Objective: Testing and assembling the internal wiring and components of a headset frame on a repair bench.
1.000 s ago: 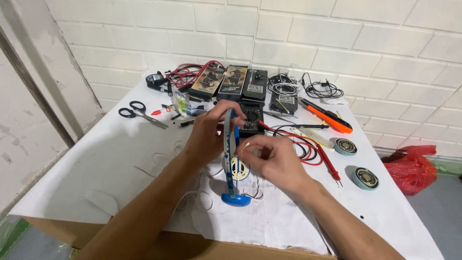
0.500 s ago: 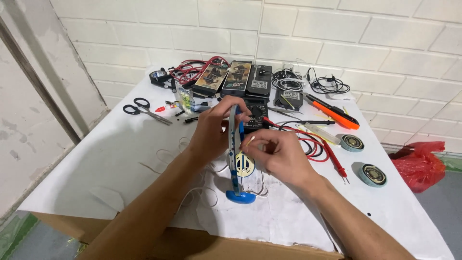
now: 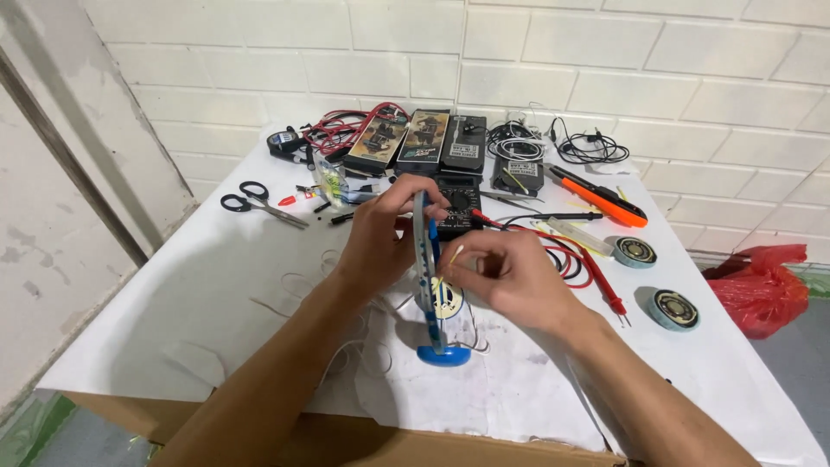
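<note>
A blue stand with a round base (image 3: 443, 354) stands upright on the white-covered table (image 3: 173, 294). It carries a thin vertical board and a small round part near its lower half. My left hand (image 3: 385, 233) grips the top of the stand from the left. My right hand (image 3: 506, 272) pinches a thin pale stick with a small tip (image 3: 451, 259), whose lower end points at the board. Thin white wires lie around the base.
Black-handled scissors (image 3: 259, 201) lie at the left. Several flat black boxes (image 3: 424, 143), cables (image 3: 588, 147) and a multimeter (image 3: 458, 203) sit at the back. An orange tool (image 3: 596, 196), red probe leads (image 3: 588, 268) and two round speakers (image 3: 673, 309) lie right. A red bag (image 3: 761, 285) is off the table's right edge.
My right hand has lifted slightly and the stick tip now shows above my fingers. My left hand stays on the stand. The view shifted slightly.
</note>
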